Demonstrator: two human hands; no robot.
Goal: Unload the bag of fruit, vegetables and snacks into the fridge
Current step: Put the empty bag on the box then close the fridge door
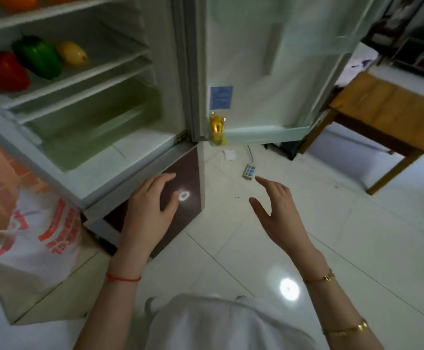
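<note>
The fridge (120, 147) stands open at upper left. On its middle shelf lie a red pepper (2, 70), a green pepper (38, 56) and a yellow lemon-like fruit (72, 52). Orange fruit (16, 1) shows on the shelf above. A yellow packet (217, 128) sits in the bottom rack of the open door (269, 59). The white plastic bag with red print (37, 228) rests at lower left on a box. My left hand (150, 210) hovers empty in front of the fridge's dark lower door, fingers apart. My right hand (276, 213) is empty and open over the floor.
A clear crisper drawer (92, 130) sits at the bottom of the fridge compartment. A power strip (248, 171) and cable lie on the white tiled floor. A wooden table (387, 117) stands at right. A cardboard box (39, 296) holds up the bag.
</note>
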